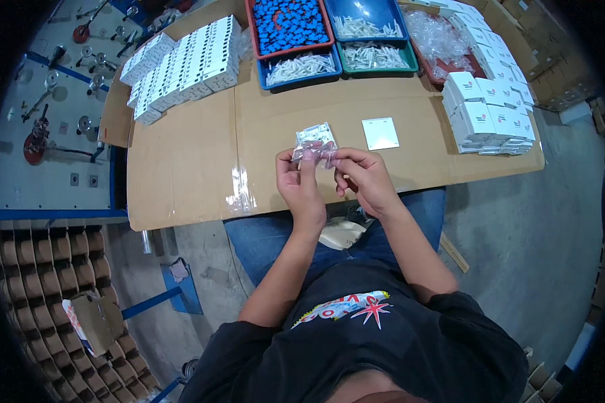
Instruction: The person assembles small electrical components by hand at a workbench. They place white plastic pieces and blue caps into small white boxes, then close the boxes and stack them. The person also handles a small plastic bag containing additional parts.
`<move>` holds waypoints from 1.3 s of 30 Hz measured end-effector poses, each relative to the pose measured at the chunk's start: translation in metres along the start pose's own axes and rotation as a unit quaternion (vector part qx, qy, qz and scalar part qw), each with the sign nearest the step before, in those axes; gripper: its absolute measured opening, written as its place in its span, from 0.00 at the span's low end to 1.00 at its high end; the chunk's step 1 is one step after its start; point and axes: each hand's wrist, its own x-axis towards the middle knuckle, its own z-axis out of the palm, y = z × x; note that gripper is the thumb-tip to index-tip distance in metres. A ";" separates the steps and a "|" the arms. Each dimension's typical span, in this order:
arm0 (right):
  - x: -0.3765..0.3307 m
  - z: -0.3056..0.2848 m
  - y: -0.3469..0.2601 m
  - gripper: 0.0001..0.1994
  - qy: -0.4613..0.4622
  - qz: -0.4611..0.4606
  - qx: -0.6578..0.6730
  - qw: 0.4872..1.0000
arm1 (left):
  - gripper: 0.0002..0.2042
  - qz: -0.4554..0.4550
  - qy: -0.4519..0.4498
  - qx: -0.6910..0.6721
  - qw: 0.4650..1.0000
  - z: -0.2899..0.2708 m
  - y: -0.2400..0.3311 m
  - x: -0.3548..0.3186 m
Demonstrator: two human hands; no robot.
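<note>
Cardboard-topped bench (181, 168): both hands, left hand (301, 185) and right hand (363, 178), have a closed grip on a small clear bag (314, 152) over a white part (314, 135). Beyond them, red bin (250, 27) holds blue pieces, blue bin (296, 79) and green bin (376, 67) hold white ones.

The person wears a black short-sleeved T-shirt (396, 342) with a bright print (346, 310) on the chest: a red star-shaped burst beside curved lettering in yellow, white and red, possibly edged in light blue. The legs are in blue jeans (262, 238). Both forearms are bare, and the left hand (301, 188) and right hand (366, 180) wear no gloves.
</note>
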 end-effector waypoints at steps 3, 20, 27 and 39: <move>0.001 -0.001 -0.002 0.08 0.005 -0.005 -0.007 1.000 | 0.08 0.010 -0.023 0.009 1.000 0.001 0.002 0.001; 0.002 -0.011 -0.009 0.07 0.050 -0.030 -0.184 0.981 | 0.28 0.115 -0.087 0.273 0.951 -0.015 0.017 0.019; 0.011 -0.027 0.011 0.10 0.058 -0.101 -0.321 0.940 | 0.28 0.185 -0.309 0.557 0.748 -0.032 0.011 0.020; 0.021 -0.033 -0.001 0.10 0.055 -0.020 -0.255 0.965 | 0.14 0.086 -0.186 0.413 0.887 -0.047 -0.028 0.025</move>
